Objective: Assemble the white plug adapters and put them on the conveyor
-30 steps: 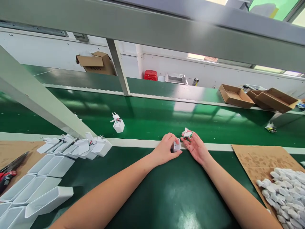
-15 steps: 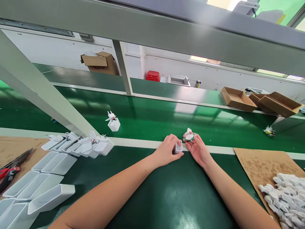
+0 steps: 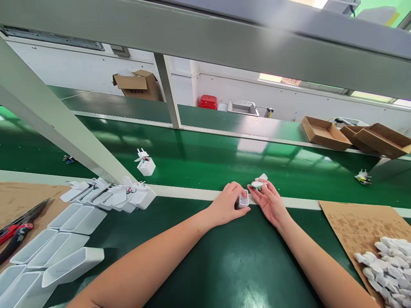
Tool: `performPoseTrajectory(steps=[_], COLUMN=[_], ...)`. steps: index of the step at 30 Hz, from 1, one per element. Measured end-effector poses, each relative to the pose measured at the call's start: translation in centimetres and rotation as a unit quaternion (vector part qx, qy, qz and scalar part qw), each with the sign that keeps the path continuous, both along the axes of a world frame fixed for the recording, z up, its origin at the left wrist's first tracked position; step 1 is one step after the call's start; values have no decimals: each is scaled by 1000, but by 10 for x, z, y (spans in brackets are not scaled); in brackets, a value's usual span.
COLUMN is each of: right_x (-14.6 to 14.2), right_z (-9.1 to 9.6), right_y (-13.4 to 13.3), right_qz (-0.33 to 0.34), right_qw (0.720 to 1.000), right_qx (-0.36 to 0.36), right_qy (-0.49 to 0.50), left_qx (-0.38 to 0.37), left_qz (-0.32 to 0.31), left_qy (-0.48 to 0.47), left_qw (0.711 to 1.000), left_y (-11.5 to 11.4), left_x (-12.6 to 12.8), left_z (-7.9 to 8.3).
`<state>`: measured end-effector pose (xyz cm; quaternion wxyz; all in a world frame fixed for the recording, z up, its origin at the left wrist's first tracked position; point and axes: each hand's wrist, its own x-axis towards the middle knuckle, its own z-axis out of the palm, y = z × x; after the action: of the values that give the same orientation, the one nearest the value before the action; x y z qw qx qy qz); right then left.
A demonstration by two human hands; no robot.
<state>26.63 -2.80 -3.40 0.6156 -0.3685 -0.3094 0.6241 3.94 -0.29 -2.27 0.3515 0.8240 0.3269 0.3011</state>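
Note:
My left hand (image 3: 228, 203) grips a small white plastic housing (image 3: 243, 200) at the near edge of the green conveyor belt (image 3: 208, 158). Right beside it, my right hand (image 3: 271, 202) pinches a small circuit-board part with white plug prongs (image 3: 257, 184) just above the housing's open top. A finished white housing with prongs sticking up (image 3: 145, 162) rides on the belt to the left. Another small board part (image 3: 362, 177) lies on the belt at far right.
Rows of empty white housings (image 3: 58, 244) lie at the left, with assembled ones (image 3: 125, 196) behind them. Red-handled cutters (image 3: 16, 229) rest on cardboard at far left. A heap of white parts (image 3: 388, 265) sits on cardboard at right. Cardboard trays (image 3: 324, 130) stand beyond the belt.
The finished housing on the belt has drifted left. My right hand has tilted the board part and brought it closer to the housing in my left hand.

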Motion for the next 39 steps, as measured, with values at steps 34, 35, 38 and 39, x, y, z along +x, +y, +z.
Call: performPoseTrajectory(steps=[34, 35, 38, 39], right_x=[-5, -5, -6, -6], right_z=[2, 2, 3, 4], right_y=[-5, -5, -5, -6], right_qz=[25, 24, 21, 22], right_qw=[999, 999, 999, 999], right_qx=[-5, -6, -7, -6], right_qy=[-37, -37, -35, -35], left_qx=[-55, -54, -53, -52], left_qz=[-1, -2, -5, -5], left_qy=[38, 38, 41, 42], left_qw=[998, 998, 998, 998], left_y=[-4, -3, -3, -3], left_x=[-2, -2, -2, -2], left_z=[8, 8, 9, 9])
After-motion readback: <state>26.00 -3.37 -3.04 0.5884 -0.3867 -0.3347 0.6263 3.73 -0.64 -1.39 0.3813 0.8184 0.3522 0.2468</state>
